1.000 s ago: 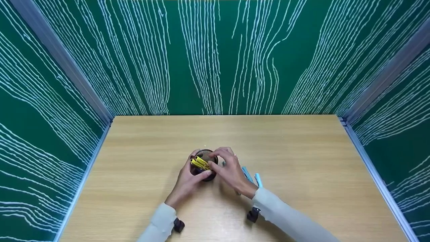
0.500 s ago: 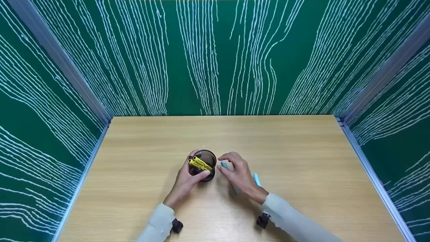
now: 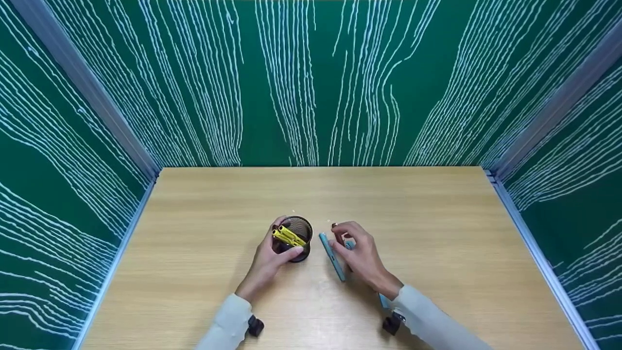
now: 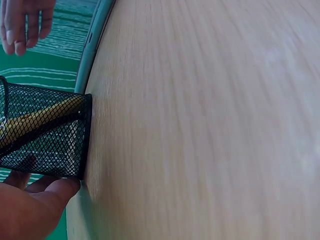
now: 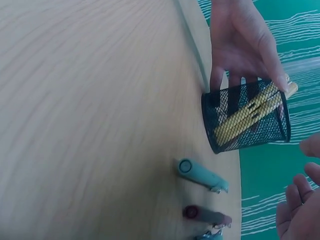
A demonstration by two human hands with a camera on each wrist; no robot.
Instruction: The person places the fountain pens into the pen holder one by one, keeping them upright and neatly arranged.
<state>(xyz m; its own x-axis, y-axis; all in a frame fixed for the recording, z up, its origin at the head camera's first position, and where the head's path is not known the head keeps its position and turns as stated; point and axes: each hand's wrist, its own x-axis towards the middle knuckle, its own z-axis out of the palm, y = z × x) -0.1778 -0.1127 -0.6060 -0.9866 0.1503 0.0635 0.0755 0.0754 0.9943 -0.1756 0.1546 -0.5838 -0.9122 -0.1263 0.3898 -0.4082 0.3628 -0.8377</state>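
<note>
While the counter (image 3: 437, 233) carries everything, the left hand (image 3: 267, 260) grips the mesh cup (image 3: 296, 238), fingers curled round its wall, two yellow pens (image 3: 289, 236) leaning inside. Just beside the cup lie blue pens (image 3: 333, 256); the right hand (image 3: 362, 257) hovers over them, fingers loosely bent, holding nothing. Judging by this, loading is midway: next, pinch a blue pen and lift.

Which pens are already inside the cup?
The yellow pens. They stand slanted inside the black mesh pen cup that the left hand holds, while the light blue pen lies flat on the table.
</note>
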